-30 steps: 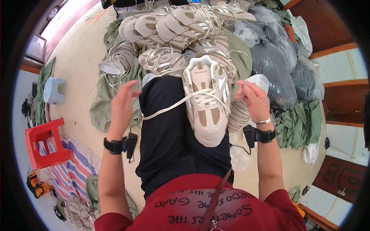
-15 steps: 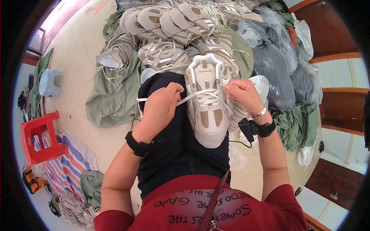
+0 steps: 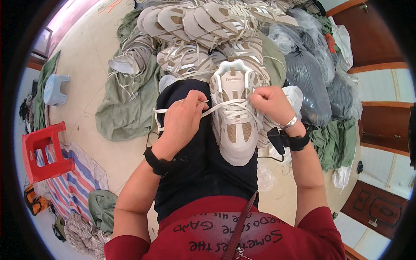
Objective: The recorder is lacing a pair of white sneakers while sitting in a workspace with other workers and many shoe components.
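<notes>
The beige shoe rests on the dark trousers at the frame's centre, its pale lace running left into the left hand, whose fingers pinch it. A second ago both hands hung clear; now the right hand curls at the shoe's side, its grip hidden, so lace-handling seems under way, below piled shoes at upper centre.

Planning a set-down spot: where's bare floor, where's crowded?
Bare: floor between the blue stool and olive cloth. Crowded: the sneaker pile ahead, grey plastic bags at front right, and the lap, bearing one sneaker.
</notes>
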Action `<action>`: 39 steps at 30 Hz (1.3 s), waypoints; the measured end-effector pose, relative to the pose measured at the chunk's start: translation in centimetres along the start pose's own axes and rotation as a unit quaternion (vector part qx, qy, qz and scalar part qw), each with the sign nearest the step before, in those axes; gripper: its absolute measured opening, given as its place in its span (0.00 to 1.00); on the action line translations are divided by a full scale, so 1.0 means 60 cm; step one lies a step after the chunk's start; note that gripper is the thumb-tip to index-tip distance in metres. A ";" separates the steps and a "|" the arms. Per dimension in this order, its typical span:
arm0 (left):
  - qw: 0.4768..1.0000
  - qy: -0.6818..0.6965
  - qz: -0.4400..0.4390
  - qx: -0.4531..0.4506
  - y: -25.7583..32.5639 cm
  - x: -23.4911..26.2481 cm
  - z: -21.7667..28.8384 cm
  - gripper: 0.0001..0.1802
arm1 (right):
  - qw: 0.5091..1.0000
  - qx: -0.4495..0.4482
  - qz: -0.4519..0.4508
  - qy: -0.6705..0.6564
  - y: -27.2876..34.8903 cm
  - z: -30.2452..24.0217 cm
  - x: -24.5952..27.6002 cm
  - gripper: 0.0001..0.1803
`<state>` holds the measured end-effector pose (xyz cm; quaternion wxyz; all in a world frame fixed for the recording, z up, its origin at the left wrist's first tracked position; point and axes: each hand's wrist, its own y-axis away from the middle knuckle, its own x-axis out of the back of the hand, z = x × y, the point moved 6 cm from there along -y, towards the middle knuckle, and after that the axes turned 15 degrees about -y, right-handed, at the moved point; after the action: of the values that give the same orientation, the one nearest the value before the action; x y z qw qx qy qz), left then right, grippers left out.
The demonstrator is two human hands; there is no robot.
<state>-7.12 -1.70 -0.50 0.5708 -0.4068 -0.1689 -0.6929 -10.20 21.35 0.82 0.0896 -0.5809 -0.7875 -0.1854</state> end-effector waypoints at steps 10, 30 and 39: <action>0.999 -0.012 0.024 0.018 -0.013 -0.007 0.015 0.04 | 0.985 0.097 0.093 0.111 0.018 -0.019 -0.018 0.12; 0.969 -0.180 -0.031 -0.166 -0.059 0.001 0.052 0.10 | 0.986 0.087 0.067 0.123 0.021 -0.026 -0.007 0.10; 0.894 -0.191 -0.147 -0.378 -0.111 0.010 0.067 0.18 | 0.872 0.341 -0.109 0.333 -0.009 -0.112 -0.007 0.16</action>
<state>-11.80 2.66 3.95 0.2223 -0.6867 -0.0579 -0.6897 -11.09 18.16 6.68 0.5181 -0.3287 -0.7837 -0.0967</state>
